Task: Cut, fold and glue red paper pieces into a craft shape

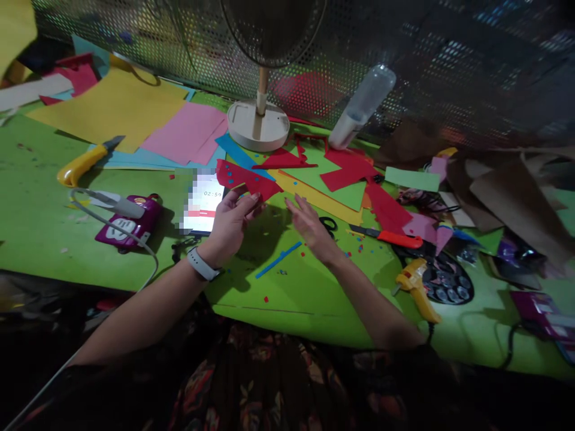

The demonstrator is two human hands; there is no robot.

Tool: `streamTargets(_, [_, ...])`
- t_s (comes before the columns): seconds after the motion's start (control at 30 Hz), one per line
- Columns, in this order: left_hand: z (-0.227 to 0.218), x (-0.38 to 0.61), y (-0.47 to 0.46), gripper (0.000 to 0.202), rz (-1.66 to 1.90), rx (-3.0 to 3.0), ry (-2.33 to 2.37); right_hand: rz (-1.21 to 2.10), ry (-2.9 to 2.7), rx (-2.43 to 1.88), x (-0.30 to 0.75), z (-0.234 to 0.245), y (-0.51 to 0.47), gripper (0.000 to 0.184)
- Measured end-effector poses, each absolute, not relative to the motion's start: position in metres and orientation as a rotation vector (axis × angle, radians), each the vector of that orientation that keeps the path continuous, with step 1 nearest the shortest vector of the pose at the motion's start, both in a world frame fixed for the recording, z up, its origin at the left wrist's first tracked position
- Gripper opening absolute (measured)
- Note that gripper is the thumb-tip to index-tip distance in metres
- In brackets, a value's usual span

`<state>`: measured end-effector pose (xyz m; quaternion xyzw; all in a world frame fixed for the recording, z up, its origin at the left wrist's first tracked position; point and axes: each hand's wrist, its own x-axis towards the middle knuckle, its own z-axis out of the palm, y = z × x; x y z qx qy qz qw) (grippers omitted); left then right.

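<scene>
Your left hand [227, 230] has its fingers curled in, thumb tip close to the index finger, at the near edge of the red paper [245, 178]; whether it pinches that paper or a small scrap, the view doesn't settle. Your right hand [312, 233] is held with fingers nearly straight and palm turned left; nothing shows in it.

The red paper lies just beyond your left fingertips, with small blue bits [230, 181] on top. If you drag or lift it sharply, those bits could slide off and be lost among the other scraps. A blue strip [278, 260] lies loose nearer you, between your forearms, where a sleeve or wrist could sweep it aside.

Just left of your left hand sits the phone [204, 206]; a backward swing of the knuckles could shove it. Farther left, the white cable [157, 266] runs near your left forearm, so a snag might pull at the purple box [149, 211].

On the right, the scissors [336, 225] lie beside your right hand, and the red-handled cutter [399, 239] has its blade pointing left, towards your wrist: reaching right without looking could cut you. The glue gun [415, 281] lies near your right forearm; if hot, which doesn't show, its nozzle could burn you. On the far side, any draught from the fan [242, 133] could scatter light paper.
</scene>
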<state>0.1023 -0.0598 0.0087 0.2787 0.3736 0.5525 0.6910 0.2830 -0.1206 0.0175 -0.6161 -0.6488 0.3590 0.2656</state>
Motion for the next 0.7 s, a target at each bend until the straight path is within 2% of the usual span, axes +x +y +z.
streamTargets(0.07, [0.007, 0.103, -0.06, 0.031, 1.224, 0.605, 0.84, 1.232, -1.384, -1.465, 0.288, 0.022, -0.121, 0.066])
streamTargets(0.17, [0.005, 0.104, -0.061, 0.034, 1.2, 0.585, 0.822, 1.438, -0.889, -1.182, 0.29, 0.02, -0.118, 0.062])
streamTargets(0.27, [0.003, 0.105, -0.063, 0.033, 1.196, 0.588, 0.806, 1.517, -0.615, -1.07, 0.289, 0.017, -0.115, 0.043])
streamTargets(0.37, [0.002, 0.107, -0.067, 0.034, 1.158, 0.579, 0.822, 1.481, -0.579, -1.049, 0.286, 0.016, -0.115, 0.035])
streamTargets(0.7, [0.007, 0.117, -0.086, 0.036, 0.973, 0.565, 0.794, 1.299, -0.941, -1.109, 0.264, 0.011, -0.128, 0.051])
